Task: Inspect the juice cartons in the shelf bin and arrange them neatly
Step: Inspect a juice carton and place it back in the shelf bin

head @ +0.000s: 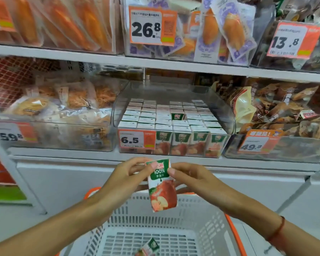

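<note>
A small juice carton (162, 185) is held up in front of the shelf, above a white basket (201, 218). The carton is a little box with flat sides and sharp corners. Its top part is green with "100%" in white, and red apples are shown on the lower part. It is tilted a bit, with its bottom leaning to the right. The top left corner is pinched by the left hand (131, 174), with the thumb on the front. The top right edge is pinched by the right hand (188, 177), and its other fingers are curled behind the box.

More cartons of the same kind are packed in rows inside a clear plastic bin (227, 115) on the shelf, just above the hands. Their white tops are seen from above, and the green and red fronts are seen through the see-through wall. One gap is left in the rows, where a green carton side (177, 116) can be seen. An orange price tag (137, 139) with "6.5" is stuck on the front of the bin.

The basket is made of white plastic with many small slots and has an orange rim. Another carton (149, 248) is lying on its bottom, but it is blurred.
</note>
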Demonstrator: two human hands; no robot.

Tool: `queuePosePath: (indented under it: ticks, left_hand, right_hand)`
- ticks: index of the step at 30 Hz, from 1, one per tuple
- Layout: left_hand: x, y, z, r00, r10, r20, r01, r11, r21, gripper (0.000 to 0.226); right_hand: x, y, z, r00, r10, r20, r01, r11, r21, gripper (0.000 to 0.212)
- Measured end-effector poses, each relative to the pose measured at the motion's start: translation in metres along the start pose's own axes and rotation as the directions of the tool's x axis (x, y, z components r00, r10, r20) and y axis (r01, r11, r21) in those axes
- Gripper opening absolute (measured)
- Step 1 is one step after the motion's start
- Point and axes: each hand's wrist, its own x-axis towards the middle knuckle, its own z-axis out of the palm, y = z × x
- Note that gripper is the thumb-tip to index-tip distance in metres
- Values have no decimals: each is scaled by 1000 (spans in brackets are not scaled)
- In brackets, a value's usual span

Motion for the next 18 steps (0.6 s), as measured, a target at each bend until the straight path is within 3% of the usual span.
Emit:
queuePosePath:
  ticks: [6,11,18]
  left_hand:
    - [0,-8,5,994,-76,80,81,995,-63,34]
    - [10,-11,-4,907,-191,375,194,980,30,36]
    - [18,-21,-6,954,-83,287,65,995,71,35]
  right_hand:
    - [-3,7,2,996,53,-72,-44,992,116,29]
    - [-1,12,-1,981,107,-160,-76,979,191,28]
    - [0,12,-9,989,133,-60,-109,947,301,28]
